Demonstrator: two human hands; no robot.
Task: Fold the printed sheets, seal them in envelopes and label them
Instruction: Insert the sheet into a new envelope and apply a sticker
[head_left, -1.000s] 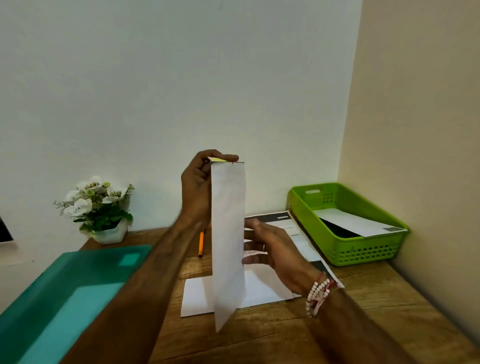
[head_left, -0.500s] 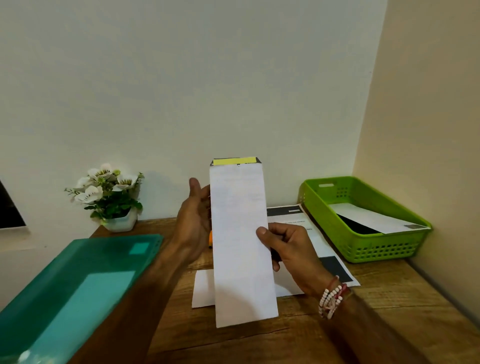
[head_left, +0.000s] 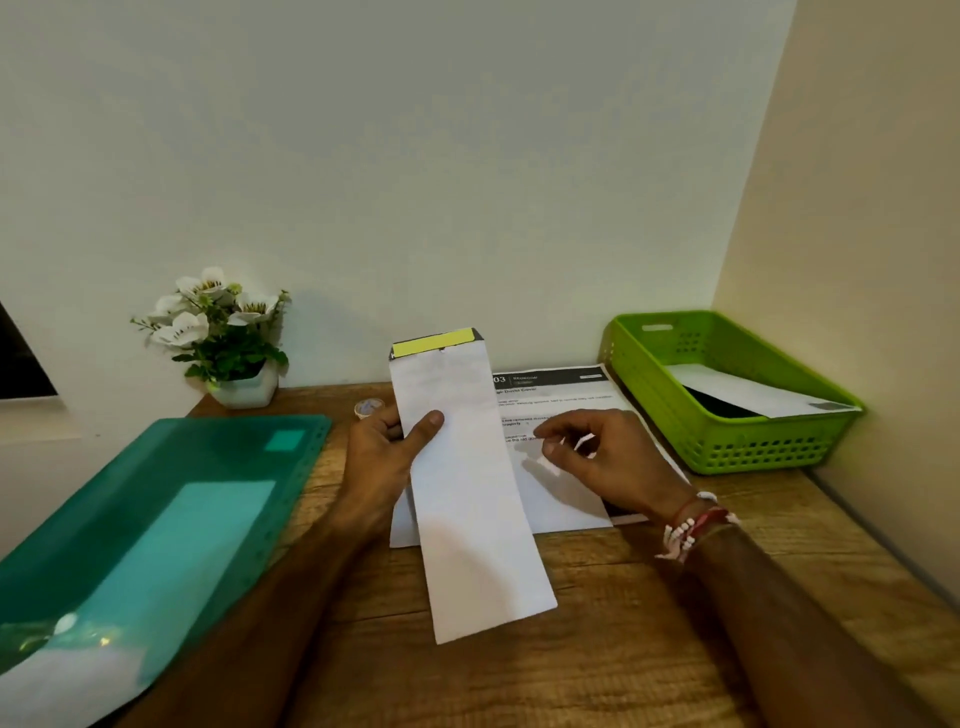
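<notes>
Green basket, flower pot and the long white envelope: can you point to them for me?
green basket (head_left: 748, 452): head view, on its front wall.
flower pot (head_left: 247, 389): head view, on the white pot's front.
long white envelope (head_left: 470, 499): head view, on the middle of its plain face.

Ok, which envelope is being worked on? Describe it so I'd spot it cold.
On the wooden desk, between the teal folder and the green basket, the left hand grips a long white envelope. Unlike the sheets lying flat beneath, it is lifted and its flap shows a yellow strip.
</notes>
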